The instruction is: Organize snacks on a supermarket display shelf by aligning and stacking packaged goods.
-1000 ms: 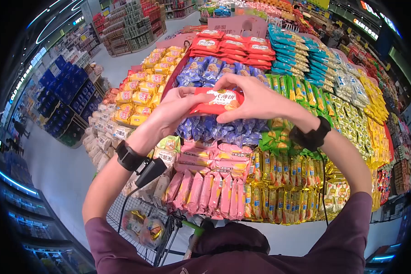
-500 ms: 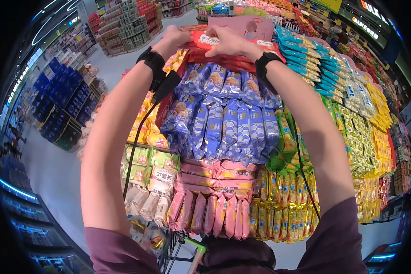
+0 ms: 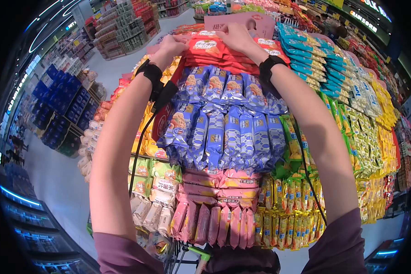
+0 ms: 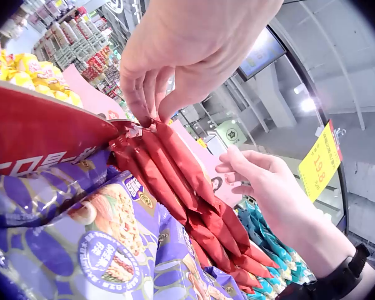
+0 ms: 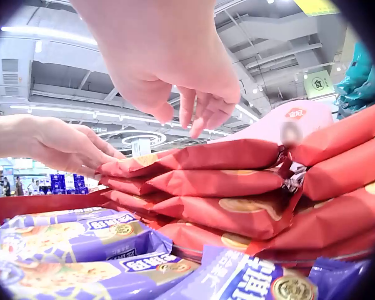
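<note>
A red snack bag (image 3: 206,46) lies on top of the stack of red bags at the back of the display. My left hand (image 3: 171,45) is at its left end, and in the left wrist view the thumb and fingers of that hand (image 4: 181,56) pinch the bag's crimped edge. Above the same stack hovers my right hand (image 3: 237,37); the right wrist view has its fingers loosely bent (image 5: 203,112), with a gap between them and the red bags (image 5: 219,181) below.
Blue-purple snack bags (image 3: 214,132) fill the tier in front of the red stack. Teal bags (image 3: 301,50) are piled on the right, and a pink sign board (image 3: 260,25) stands behind. A red divider (image 4: 44,125) borders the left side. Pink packs (image 3: 214,223) line the front.
Both hands held a red bag over the blue-purple ones, then carried it forward onto the red stack. My right hand has since come up off it; the left stays at the bag's end.
</note>
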### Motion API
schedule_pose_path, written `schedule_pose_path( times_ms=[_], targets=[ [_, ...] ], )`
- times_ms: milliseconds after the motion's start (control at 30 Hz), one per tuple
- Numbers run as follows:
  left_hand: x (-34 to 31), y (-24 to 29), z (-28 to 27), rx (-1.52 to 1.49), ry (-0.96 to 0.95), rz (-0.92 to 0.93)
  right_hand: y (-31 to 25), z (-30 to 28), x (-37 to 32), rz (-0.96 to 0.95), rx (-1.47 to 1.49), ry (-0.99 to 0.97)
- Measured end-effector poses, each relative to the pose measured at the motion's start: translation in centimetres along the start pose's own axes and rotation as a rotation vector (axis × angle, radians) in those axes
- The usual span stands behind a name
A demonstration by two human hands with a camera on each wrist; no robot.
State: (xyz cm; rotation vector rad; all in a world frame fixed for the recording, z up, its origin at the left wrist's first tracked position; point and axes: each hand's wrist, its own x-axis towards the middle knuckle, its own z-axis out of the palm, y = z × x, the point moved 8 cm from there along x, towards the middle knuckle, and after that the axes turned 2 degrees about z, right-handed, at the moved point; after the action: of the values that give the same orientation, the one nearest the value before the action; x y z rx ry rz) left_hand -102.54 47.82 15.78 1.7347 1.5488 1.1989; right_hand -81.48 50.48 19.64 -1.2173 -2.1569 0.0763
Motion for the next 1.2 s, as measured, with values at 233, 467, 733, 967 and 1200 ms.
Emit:
schedule_pose_path(
  times_ms=[233, 467, 733, 967, 1200],
  targets=[
    [0.9, -0.3, 0.4, -0.078, 0.018, -0.034, 1.8, 0.2, -0.1, 0.243, -0.027, -0.073],
    [1.2, -0.6, 0.3, -0.173, 0.001, -0.005, 5.2, 2.4, 1.4, 0.397, 0.165, -0.067],
    [-0.7, 1.8, -0.1, 0.157, 0.191, -0.003, 3.7, 0.5, -0.1, 0.247, -0.016, 0.128],
    [-3.2, 7.8, 3.3, 0.661, 0.059, 0.836, -1.9, -0.8, -2.0, -0.227, -0.050, 0.134],
    [-4.8, 7.3, 6.2, 1.086, -0.297, 0.688, -4.9, 2.0, -5.5, -0.295, -0.108, -0.283]
  ],
)
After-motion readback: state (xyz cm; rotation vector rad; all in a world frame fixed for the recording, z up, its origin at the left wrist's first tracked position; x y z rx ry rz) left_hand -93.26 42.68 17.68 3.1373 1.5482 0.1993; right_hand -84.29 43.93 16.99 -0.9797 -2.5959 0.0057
